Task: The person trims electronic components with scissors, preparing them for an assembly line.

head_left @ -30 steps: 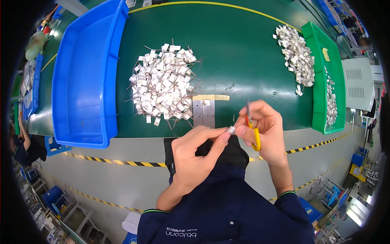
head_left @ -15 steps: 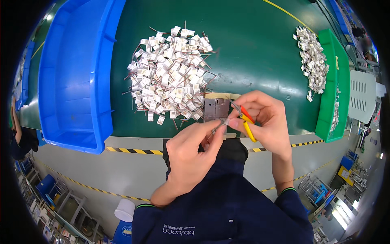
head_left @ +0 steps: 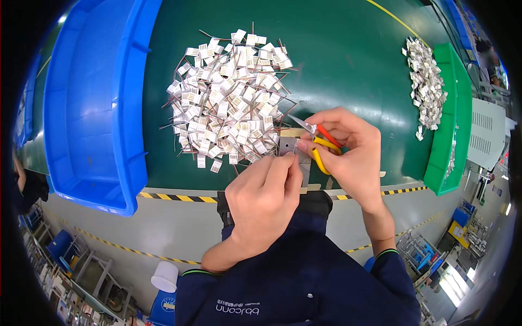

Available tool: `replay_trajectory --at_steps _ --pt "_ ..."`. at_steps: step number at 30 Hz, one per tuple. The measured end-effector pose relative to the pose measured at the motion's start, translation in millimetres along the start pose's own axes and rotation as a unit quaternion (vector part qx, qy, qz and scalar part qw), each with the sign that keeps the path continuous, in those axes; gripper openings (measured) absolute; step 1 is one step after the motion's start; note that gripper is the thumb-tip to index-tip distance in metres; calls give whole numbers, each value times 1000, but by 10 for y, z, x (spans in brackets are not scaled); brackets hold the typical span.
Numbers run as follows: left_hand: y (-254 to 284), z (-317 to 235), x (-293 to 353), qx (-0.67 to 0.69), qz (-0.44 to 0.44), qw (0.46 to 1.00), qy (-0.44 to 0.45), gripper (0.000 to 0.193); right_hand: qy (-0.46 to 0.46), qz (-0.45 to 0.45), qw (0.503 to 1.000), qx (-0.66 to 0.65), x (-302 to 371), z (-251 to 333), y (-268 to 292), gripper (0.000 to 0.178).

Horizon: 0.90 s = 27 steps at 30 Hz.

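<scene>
- Head view: the left hand's grip is closed, thumb and fingertips pinched on a small pale piece, mostly hidden by the fingers.
- The right hand's grip is curled around scissors with red and yellow handles, the blades pointing up and left; its thumb and forefinger tips meet the same piece.
- That piece sits over the near edge of the desk, just in front of a metal plate.
- Handling of this one piece looks under way, neither just begun nor clearly finished.
- Many white tabs with dark wires lie loose in a large pile, beside a blue bin.
- A smaller heap lies by a green bin; which group is done, I cannot tell.
</scene>
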<state>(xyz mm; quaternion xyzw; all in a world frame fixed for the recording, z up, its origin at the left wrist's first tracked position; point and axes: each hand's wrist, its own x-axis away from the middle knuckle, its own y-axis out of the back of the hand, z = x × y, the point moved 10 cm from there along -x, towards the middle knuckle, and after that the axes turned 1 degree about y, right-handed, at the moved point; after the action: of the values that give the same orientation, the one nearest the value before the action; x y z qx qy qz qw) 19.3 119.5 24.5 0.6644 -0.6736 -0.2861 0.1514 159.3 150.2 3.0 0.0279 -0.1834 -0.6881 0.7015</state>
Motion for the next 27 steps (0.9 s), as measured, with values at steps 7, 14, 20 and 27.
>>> replay_trajectory --at_steps 7,14,20,27 --pt "-21 -25 -12 -12 6 1000 -17 13 2 -5 1000 -24 -40 -28 6 26" --pt "-36 4 -35 0 29 1000 6 15 12 -8 999 -34 -47 -30 -10 27" --pt "-59 -1 15 -6 55 997 45 18 22 12 999 -21 -26 -43 -7 31" --pt "-71 27 84 -16 61 995 71 19 61 24 994 -89 8 17 19 27"
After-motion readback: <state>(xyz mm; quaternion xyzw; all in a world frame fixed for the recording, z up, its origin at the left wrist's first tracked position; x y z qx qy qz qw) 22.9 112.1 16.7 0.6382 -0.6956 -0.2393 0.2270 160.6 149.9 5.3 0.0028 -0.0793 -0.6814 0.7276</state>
